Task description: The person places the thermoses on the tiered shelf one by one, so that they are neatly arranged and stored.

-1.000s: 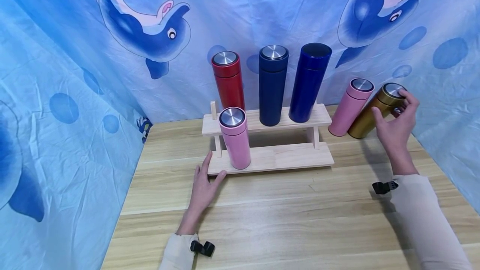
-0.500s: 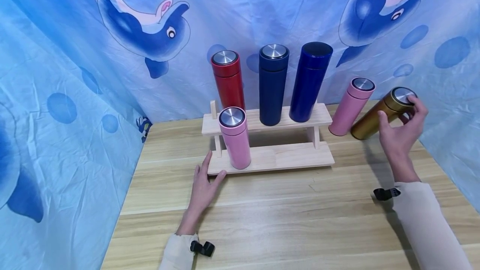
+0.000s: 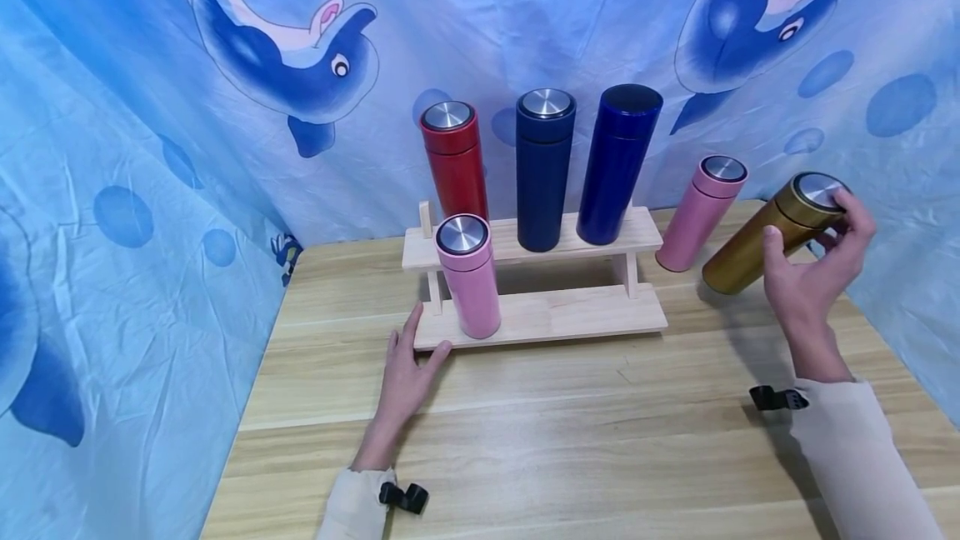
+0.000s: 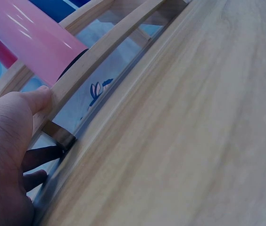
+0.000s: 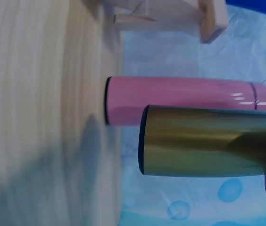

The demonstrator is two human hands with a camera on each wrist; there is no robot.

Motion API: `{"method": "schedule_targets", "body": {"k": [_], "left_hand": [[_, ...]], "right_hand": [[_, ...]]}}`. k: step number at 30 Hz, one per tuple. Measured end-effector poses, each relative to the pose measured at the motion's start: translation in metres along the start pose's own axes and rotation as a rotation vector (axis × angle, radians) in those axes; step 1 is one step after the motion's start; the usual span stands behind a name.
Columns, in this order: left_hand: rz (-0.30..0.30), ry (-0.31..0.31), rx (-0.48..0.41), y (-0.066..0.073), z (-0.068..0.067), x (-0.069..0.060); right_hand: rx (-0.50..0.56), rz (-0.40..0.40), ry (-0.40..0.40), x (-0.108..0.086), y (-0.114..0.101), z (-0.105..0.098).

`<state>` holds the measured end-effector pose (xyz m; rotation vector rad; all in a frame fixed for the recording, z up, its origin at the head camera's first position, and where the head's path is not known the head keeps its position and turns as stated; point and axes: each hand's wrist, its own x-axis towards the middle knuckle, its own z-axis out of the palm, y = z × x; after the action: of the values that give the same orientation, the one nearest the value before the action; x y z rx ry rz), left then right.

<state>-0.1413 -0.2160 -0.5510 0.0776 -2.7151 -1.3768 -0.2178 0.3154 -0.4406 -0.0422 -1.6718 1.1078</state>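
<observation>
At the right of the head view, my right hand (image 3: pixel 817 273) grips a gold thermos bottle (image 3: pixel 757 236) near its silver lid. The right wrist view shows the gold bottle's base raised off the table. A pink thermos (image 5: pixel 170 94) stands beside it on the tabletop. My left hand (image 3: pixel 408 377) holds the front left corner of a two-tier wooden rack (image 3: pixel 577 313), its thumb (image 4: pixel 38 96) on the lower board. Another pink thermos (image 3: pixel 474 290) stands on that lower board. Along the upper board stand a red thermos (image 3: pixel 457 173), a dark blue one (image 3: pixel 543 182) and a glossy blue one (image 3: pixel 617 177).
The wood-grain table (image 3: pixel 562 432) stretches in front of the rack. A blue dolphin-print curtain (image 3: pixel 465 15) hangs close behind the bottles and down both sides. The standing pink thermos is between the rack and the gold bottle.
My right hand has moved the gold bottle to the right and toward me, away from the pink thermos, and its base has come up off the table. The left hand stays put.
</observation>
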Motion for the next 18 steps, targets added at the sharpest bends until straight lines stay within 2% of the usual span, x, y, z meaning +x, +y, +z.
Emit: {"method": "schedule_targets", "body": {"k": [9,18], "left_hand": [[0.005,0.000,0.003,-0.002,0.000,-0.001],[0.022,0.004,0.001,-0.002,0.000,0.001]], "right_hand": [[0.131,-0.025,0.021,-0.003,-0.033,0.007],[0.209,-0.106,-0.023,-0.018,-0.065,0.018]]}}
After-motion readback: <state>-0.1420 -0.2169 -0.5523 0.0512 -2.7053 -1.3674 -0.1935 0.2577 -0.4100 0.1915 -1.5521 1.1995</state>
